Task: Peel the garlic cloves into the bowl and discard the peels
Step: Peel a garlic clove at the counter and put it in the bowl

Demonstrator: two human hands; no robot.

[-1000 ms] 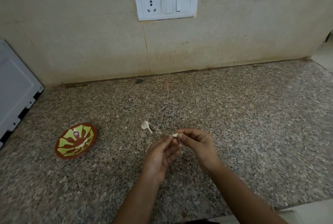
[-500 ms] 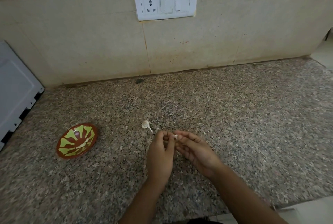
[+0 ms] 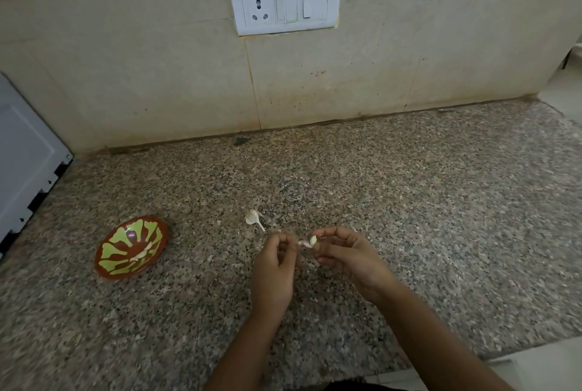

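Note:
Above the granite counter my right hand (image 3: 348, 252) pinches a small pale garlic clove (image 3: 313, 240) at its fingertips. A strip of whitish peel (image 3: 303, 244) trails from the clove toward my left hand (image 3: 274, 267), whose curled fingers pinch it. The rest of the garlic bulb (image 3: 253, 218), white with a short stalk, lies on the counter just beyond my hands. A brown bowl (image 3: 108, 267) with a green pattern sits to the left and has a few pale peeled cloves (image 3: 143, 254) lying in it.
The speckled granite counter (image 3: 409, 201) runs back to a tiled wall with a white socket and switch plate (image 3: 285, 6). A white appliance (image 3: 25, 164) stands at the far left. The counter's front edge (image 3: 519, 356) shows at lower right.
My hands have drawn slightly apart, and the clove now shows bare at my right fingertips with peel stretched toward my left hand. The bowl and the bulb have stayed put.

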